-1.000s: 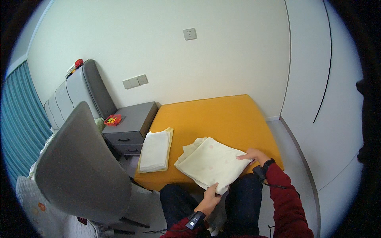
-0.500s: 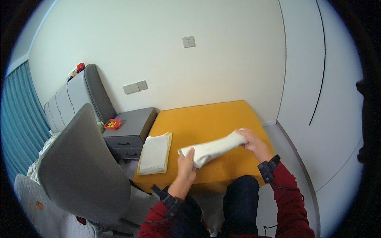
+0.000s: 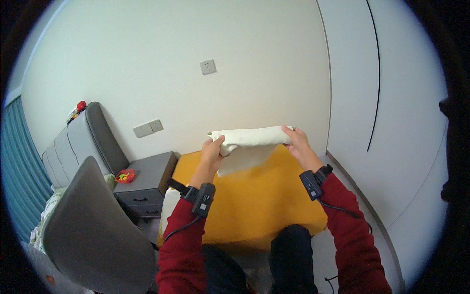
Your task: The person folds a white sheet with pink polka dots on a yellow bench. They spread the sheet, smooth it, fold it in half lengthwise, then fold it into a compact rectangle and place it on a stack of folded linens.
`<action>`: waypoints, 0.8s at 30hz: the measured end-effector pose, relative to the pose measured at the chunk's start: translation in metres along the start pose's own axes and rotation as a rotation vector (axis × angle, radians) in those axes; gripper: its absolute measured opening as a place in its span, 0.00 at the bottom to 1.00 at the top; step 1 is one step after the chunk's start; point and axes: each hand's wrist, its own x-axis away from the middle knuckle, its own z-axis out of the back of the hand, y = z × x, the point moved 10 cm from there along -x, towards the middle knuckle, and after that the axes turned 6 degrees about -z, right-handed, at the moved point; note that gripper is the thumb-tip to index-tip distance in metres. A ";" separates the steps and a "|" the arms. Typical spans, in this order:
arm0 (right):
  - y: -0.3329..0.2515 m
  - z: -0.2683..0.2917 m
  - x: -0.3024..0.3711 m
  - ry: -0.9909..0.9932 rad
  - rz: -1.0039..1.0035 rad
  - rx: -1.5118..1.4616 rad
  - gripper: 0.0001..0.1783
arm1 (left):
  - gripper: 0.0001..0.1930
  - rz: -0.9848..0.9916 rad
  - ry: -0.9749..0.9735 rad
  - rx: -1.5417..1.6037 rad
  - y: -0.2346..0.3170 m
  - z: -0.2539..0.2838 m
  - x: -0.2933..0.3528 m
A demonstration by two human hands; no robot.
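Observation:
A white towel (image 3: 253, 136) is stretched level in the air above a mustard-yellow padded bench (image 3: 249, 206). My left hand (image 3: 212, 153) grips its left end, thumb on top. At the other end, my right hand (image 3: 296, 142) pinches the towel's corner. Below the upper edge a looser part of the cloth hangs down, blurred. On the bench's left side lies a pile of folded white cloths (image 3: 170, 202), mostly hidden behind my left forearm.
Left of the bench stands a grey nightstand (image 3: 159, 169) with a small red basket (image 3: 126, 176) on it. A grey chair back (image 3: 93, 235) rises at the near left. A white wardrobe (image 3: 362, 112) borders the right side.
Both hands have raised the towel up and away from me, from slanted to level. Part of it has dropped open below. My view has shifted too.

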 end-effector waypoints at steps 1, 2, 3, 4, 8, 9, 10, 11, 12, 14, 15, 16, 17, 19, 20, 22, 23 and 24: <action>0.007 0.001 0.009 -0.079 0.024 0.021 0.18 | 0.16 0.011 -0.047 0.025 -0.012 0.003 0.005; 0.026 0.015 0.014 -0.042 -0.045 0.130 0.18 | 0.17 0.089 0.002 -0.088 -0.039 0.019 0.017; 0.048 0.028 0.026 -0.059 -0.077 0.235 0.17 | 0.18 0.122 0.011 -0.166 -0.064 0.034 0.032; 0.074 0.043 0.039 -0.085 -0.119 0.308 0.17 | 0.19 0.154 0.020 -0.246 -0.091 0.051 0.049; 0.195 0.110 0.110 -0.153 -0.509 0.702 0.15 | 0.20 0.441 0.022 -0.427 -0.225 0.110 0.154; 0.209 0.117 0.129 -0.228 -0.491 0.745 0.14 | 0.18 0.463 0.014 -0.471 -0.250 0.116 0.182; 0.220 0.130 0.139 -0.224 -0.523 0.927 0.13 | 0.15 0.575 -0.085 -0.390 -0.275 0.117 0.211; 0.227 0.136 0.146 -0.253 -0.568 0.852 0.12 | 0.14 0.654 -0.083 -0.597 -0.291 0.131 0.227; 0.231 0.149 0.155 -0.250 -0.632 0.857 0.12 | 0.13 0.679 -0.103 -0.600 -0.298 0.138 0.236; 0.231 0.163 0.158 -0.253 -0.719 0.912 0.11 | 0.15 0.593 -0.151 -0.758 -0.290 0.152 0.234; 0.227 0.171 0.154 -0.260 -0.743 0.964 0.12 | 0.16 0.502 -0.138 -0.870 -0.276 0.161 0.224; 0.224 0.179 0.149 -0.268 -0.772 1.054 0.12 | 0.17 0.397 -0.122 -0.962 -0.259 0.167 0.212; 0.221 0.183 0.140 -0.307 -0.779 1.134 0.12 | 0.18 0.355 -0.090 -1.064 -0.247 0.172 0.203; 0.210 0.182 0.110 -0.241 -0.625 1.110 0.11 | 0.18 0.180 -0.029 -0.990 -0.224 0.165 0.177; 0.206 0.184 0.096 -0.185 -0.558 1.142 0.11 | 0.18 0.124 0.007 -0.959 -0.215 0.162 0.162; 0.202 0.175 0.071 -0.087 -0.367 0.977 0.11 | 0.19 0.087 -0.029 -1.004 -0.212 0.147 0.138; 0.201 0.171 0.060 -0.036 -0.286 0.887 0.11 | 0.19 0.020 -0.051 -1.009 -0.207 0.136 0.121; 0.200 0.163 0.047 -0.016 -0.165 0.994 0.12 | 0.20 -0.024 -0.062 -1.026 -0.207 0.130 0.107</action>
